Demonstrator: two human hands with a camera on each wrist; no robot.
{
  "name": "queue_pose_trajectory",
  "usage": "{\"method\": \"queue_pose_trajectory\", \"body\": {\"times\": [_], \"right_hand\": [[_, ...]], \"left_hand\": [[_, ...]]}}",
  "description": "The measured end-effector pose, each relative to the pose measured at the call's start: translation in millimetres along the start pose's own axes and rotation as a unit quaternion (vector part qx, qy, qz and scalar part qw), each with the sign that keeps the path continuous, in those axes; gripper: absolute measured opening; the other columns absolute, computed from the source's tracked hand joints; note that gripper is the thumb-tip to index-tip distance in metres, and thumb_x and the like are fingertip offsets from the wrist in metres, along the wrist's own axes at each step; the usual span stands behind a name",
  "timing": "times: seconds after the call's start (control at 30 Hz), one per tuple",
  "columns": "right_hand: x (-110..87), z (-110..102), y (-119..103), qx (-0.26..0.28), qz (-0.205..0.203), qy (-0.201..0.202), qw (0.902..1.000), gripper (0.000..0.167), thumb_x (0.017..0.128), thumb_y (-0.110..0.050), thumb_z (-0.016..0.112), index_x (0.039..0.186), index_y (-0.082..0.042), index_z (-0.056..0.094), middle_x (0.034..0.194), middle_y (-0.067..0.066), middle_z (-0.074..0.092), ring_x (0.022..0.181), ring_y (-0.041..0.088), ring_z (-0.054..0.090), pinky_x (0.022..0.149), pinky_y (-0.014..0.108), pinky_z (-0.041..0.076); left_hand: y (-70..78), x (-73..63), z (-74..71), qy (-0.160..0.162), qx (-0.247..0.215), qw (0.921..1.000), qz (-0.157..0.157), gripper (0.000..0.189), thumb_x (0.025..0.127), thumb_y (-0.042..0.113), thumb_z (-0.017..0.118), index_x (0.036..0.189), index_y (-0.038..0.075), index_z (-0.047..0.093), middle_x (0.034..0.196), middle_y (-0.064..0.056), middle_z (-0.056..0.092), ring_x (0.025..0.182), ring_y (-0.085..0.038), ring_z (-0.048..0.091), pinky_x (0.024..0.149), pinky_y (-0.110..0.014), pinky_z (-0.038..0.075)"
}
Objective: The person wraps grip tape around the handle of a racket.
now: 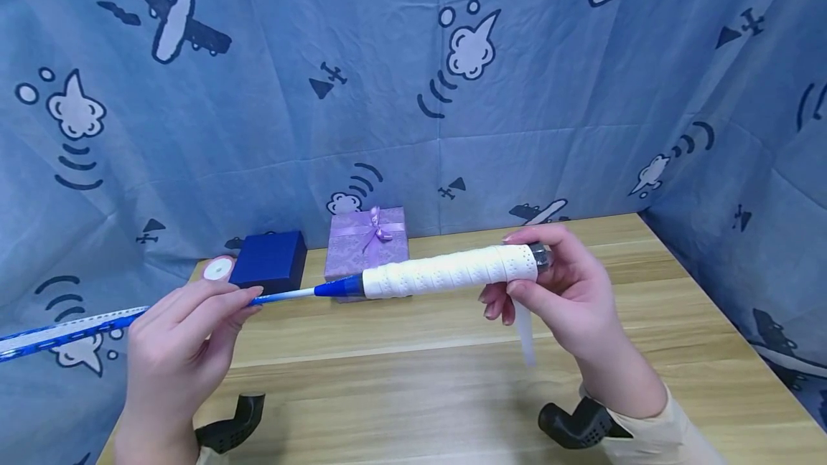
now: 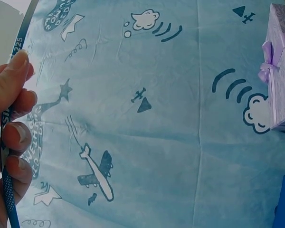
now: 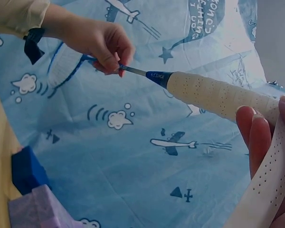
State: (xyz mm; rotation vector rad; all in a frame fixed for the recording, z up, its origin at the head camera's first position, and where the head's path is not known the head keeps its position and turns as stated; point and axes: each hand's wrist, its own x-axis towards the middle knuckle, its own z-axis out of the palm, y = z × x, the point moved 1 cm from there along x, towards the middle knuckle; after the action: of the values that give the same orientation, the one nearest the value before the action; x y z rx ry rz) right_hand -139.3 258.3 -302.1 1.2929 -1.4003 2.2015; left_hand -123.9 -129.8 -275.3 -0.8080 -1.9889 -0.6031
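A blue and white badminton racket (image 1: 287, 296) is held up crosswise above the table. My left hand (image 1: 184, 339) pinches its shaft, with the head running out of the head view at the left; the right wrist view shows part of that head. White perforated grip tape (image 1: 446, 273) winds in overlapping turns along the handle up to the blue cone. Near the dark butt end, my right hand (image 1: 571, 300) grips the wrapped handle between thumb and fingers. A loose tail of the tape (image 3: 259, 192) hangs down from under the right thumb.
At the back of the wooden table (image 1: 400, 379) stand a purple gift box (image 1: 345, 246) with a bow, a dark blue box (image 1: 271, 257) and a small pinkish-white roll (image 1: 218, 268). A blue patterned curtain (image 1: 388, 92) hangs behind the table and on both sides.
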Motion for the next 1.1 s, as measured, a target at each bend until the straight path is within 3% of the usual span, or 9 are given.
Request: {"method": "queue_pose_trajectory", "body": {"times": [0.43, 0.7, 0.87, 0.97, 1.1], "right_hand": [[-0.7, 2.9, -1.0, -0.005, -0.003, 0.007, 1.0000, 0.030, 0.099, 0.020, 0.048, 0.129, 0.019, 0.046, 0.093, 0.023, 0.077, 0.074, 0.027, 0.077, 0.053, 0.033, 0.057], [-1.1, 6.0, 1.8, 0.005, -0.002, 0.030, 0.9995, 0.026, 0.099, 0.016, 0.052, 0.125, 0.017, 0.047, 0.092, 0.022, 0.076, 0.072, 0.028, 0.077, 0.054, 0.033, 0.058], [-1.5, 7.1, 3.2, -0.028, 0.006, 0.055, 0.9980, 0.022, 0.099, 0.012, 0.057, 0.120, 0.016, 0.050, 0.093, 0.020, 0.076, 0.071, 0.026, 0.076, 0.054, 0.032, 0.057], [-1.5, 6.9, 3.1, -0.052, 0.011, 0.057, 0.9970, 0.030, 0.098, 0.012, 0.059, 0.126, 0.015, 0.050, 0.095, 0.018, 0.075, 0.071, 0.024, 0.075, 0.053, 0.031, 0.057], [-0.4, 6.1, 3.7, -0.045, -0.001, 0.034, 0.9984, 0.041, 0.097, 0.016, 0.057, 0.136, 0.015, 0.044, 0.094, 0.019, 0.074, 0.070, 0.024, 0.074, 0.049, 0.032, 0.054]], "left_hand": [[-1.1, 2.2, 3.1, 0.010, -0.018, 0.9998, 0.007, 0.044, 0.105, 0.036, 0.060, 0.088, 0.002, 0.080, 0.077, -0.008, 0.073, 0.065, -0.016, 0.057, 0.066, -0.022, 0.044], [2.4, 2.8, 4.4, 0.030, -0.010, 0.9993, 0.022, 0.046, 0.103, 0.042, 0.064, 0.086, 0.001, 0.078, 0.067, -0.004, 0.064, 0.052, -0.010, 0.041, 0.048, -0.019, 0.029], [3.4, 2.4, 3.1, 0.039, -0.009, 0.9990, 0.018, 0.047, 0.102, 0.041, 0.065, 0.083, 0.001, 0.080, 0.074, -0.010, 0.071, 0.057, -0.018, 0.051, 0.054, -0.023, 0.040], [3.2, 2.4, 2.5, 0.036, -0.008, 0.9992, 0.018, 0.047, 0.103, 0.040, 0.064, 0.084, 0.001, 0.080, 0.074, -0.010, 0.071, 0.059, -0.018, 0.054, 0.057, -0.023, 0.043], [2.2, 2.7, 2.4, 0.034, -0.015, 0.9990, 0.023, 0.046, 0.103, 0.038, 0.064, 0.084, 0.000, 0.080, 0.072, -0.008, 0.070, 0.058, -0.017, 0.053, 0.057, -0.023, 0.042]]}}
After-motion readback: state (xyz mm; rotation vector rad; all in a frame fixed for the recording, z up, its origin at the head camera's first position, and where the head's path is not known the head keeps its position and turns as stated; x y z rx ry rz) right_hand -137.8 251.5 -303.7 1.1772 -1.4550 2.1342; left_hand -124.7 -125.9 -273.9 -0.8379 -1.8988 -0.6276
